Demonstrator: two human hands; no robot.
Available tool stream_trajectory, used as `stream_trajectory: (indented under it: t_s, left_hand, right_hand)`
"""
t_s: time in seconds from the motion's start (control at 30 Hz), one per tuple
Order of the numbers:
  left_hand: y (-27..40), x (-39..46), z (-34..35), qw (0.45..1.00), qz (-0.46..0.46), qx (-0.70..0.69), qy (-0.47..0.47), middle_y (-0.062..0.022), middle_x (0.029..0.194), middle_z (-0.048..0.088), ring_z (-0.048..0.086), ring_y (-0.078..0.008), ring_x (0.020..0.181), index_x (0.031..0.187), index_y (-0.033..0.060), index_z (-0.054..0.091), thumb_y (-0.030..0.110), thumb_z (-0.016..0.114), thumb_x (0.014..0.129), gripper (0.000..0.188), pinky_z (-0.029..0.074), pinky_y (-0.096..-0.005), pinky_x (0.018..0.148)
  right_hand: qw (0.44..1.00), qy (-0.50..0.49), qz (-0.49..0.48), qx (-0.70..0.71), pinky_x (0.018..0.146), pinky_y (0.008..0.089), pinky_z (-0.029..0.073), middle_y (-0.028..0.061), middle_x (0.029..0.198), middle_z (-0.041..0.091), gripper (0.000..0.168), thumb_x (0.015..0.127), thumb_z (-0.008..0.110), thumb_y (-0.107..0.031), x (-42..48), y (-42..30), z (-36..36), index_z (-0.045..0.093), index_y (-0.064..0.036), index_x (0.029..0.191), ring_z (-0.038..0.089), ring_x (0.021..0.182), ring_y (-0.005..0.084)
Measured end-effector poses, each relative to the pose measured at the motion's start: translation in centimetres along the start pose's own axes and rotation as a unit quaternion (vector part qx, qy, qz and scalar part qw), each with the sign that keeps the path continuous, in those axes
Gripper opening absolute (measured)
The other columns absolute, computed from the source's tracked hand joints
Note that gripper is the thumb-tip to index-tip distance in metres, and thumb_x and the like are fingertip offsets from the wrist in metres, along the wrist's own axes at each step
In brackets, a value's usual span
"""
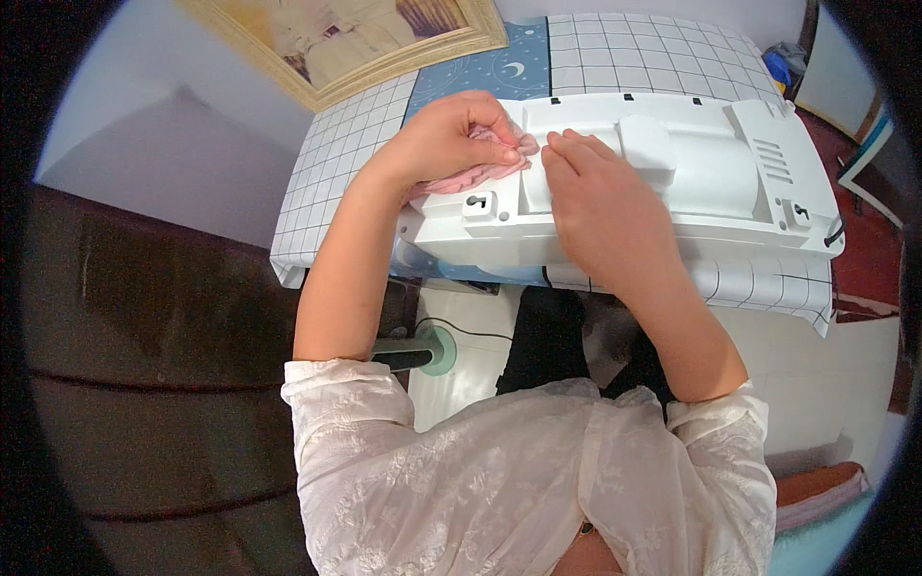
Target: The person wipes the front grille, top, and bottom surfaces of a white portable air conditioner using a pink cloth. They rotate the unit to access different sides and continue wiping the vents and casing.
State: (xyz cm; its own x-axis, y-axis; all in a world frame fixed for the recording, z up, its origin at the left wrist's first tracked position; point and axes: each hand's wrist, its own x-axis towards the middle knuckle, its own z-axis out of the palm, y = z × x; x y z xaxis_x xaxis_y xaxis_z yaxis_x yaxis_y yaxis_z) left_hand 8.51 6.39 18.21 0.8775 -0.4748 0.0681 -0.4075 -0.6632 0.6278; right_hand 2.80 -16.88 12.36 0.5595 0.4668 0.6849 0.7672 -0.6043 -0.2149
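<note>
A white plastic appliance housing [713, 173] lies across the table, showing keyhole mounting slots, a vent grille and a raised block. A short black cord leaves its right end. My left hand [461, 137] pinches a crumpled pink cloth [475, 176] against the left part of the housing. Just to the right, my right hand [601, 194] rests palm down on the housing, fingers extended close together, with nothing visible in it. The underside of that hand is hidden.
A checked tablecloth [612, 54] with a blue moon-patterned strip [479, 75] covers the table. A gold-framed picture [403, 50] stands at the back left against the wall. Below the table are a pale green round base [437, 351] and a black cable [468, 331]. Dark wooden panelling [173, 302] is at left.
</note>
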Motion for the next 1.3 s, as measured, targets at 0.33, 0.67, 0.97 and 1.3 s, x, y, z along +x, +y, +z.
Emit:
stream_trajectory:
  t_s: [0.33, 0.67, 0.97, 1.3]
  left_hand:
    - [-0.2, 1.4, 0.8, 0.992, -0.076, 0.042, 0.086, -0.0071, 0.093, 0.069, 0.065, -0.0204, 0.085, 0.09, 0.0049, 0.074, 0.025, 0.083, 0.085, 0.022, 0.051, -0.0341, 0.075]
    - [0.0, 4.4, 1.1, 0.965, -0.08, 0.205, 0.141, -0.0131, 0.09, 0.073, 0.069, -0.0322, 0.088, 0.088, 0.0073, 0.076, 0.028, 0.077, 0.085, 0.021, 0.053, -0.0422, 0.075]
    - [2.1, 0.6, 0.9, 0.987, -0.048, 0.14, 0.06, -0.0058, 0.087, 0.069, 0.064, -0.0169, 0.078, 0.088, 0.0038, 0.073, 0.015, 0.082, 0.086, 0.015, 0.051, -0.0311, 0.07]
    - [3.7, -1.3, 1.2, 0.982, 0.113, 0.149, 0.011, -0.0066, 0.087, 0.066, 0.064, -0.0194, 0.079, 0.086, 0.0027, 0.07, 0.012, 0.081, 0.083, 0.015, 0.051, -0.032, 0.071]
  right_hand:
    - [0.998, -0.047, 0.021, -0.019, 0.106, 0.0371, 0.049, 0.0201, 0.117, 0.066, 0.028, 0.087, 0.057, -0.005, 0.1, -0.3, -0.5, 0.066, 0.008, 0.111, 0.062, 0.117, 0.0323]
    - [0.998, -0.057, 0.035, -0.011, 0.106, 0.0382, 0.048, 0.0198, 0.118, 0.066, 0.028, 0.089, 0.056, -0.005, 0.2, -0.2, -0.4, 0.065, 0.008, 0.113, 0.061, 0.117, 0.0321]
    - [0.999, -0.03, 0.034, 0.015, 0.1, 0.0405, 0.051, 0.0196, 0.108, 0.065, 0.018, 0.084, 0.057, -0.004, 0.2, -0.2, -0.4, 0.065, 0.005, 0.098, 0.062, 0.109, 0.034]
    - [0.998, -0.001, 0.041, 0.04, 0.1, 0.0416, 0.051, 0.0206, 0.109, 0.066, 0.02, 0.087, 0.057, -0.005, 0.0, -0.1, 0.1, 0.065, 0.006, 0.102, 0.062, 0.111, 0.0357]
